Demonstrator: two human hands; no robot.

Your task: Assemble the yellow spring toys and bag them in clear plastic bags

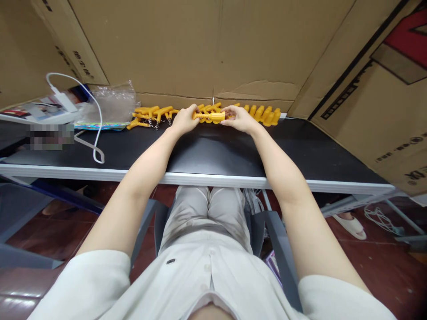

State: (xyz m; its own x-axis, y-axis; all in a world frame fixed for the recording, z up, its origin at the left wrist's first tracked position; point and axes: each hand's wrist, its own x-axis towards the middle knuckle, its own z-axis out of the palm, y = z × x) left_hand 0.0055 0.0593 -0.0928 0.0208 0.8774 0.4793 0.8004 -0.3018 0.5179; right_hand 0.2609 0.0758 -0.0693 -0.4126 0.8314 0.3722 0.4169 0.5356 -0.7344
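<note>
A yellow-orange plastic piece with a ribbed, cylinder-shaped end lies level between my two hands, above the back part of the black tabletop. My left hand is closed around its thinner end. At the ribbed end, my right hand pinches with thumb and fingers. To the left of my left hand lie several yellow branch-shaped pieces with thin metal springs near them. Short yellow cylinder-like pieces stand in rows right of my right hand. More yellow parts behind the held piece are partly hidden.
Tall cardboard panels close off the back and sides. On the left are a clear plastic bag, a white cable with a white adapter, and printed papers. A silver edge runs along the table's front.
</note>
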